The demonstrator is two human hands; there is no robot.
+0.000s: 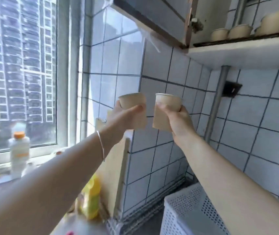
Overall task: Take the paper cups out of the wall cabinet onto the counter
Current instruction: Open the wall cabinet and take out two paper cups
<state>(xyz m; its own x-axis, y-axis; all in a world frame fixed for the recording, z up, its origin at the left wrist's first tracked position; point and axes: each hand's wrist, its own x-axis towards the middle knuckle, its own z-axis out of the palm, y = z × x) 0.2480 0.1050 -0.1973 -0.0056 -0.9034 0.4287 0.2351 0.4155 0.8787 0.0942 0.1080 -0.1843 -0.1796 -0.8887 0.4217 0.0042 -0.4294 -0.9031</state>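
Carrying two paper cups, our left hand (126,116) grips one cup (132,103), our right hand (177,119) the other cup (166,106). Next we judge both must go down to the counter (145,224) below them.

Cabinet shelf and worktop, what's sitting where

Wall cabinet shelf (247,41) up top right has a row of pale paper cups (239,31) along its front edge. Down on the worktop (145,225): a white perforated basket (186,212) at right, a yellow bottle (92,199) and a wooden board (114,175) leaning upright on the tiles.
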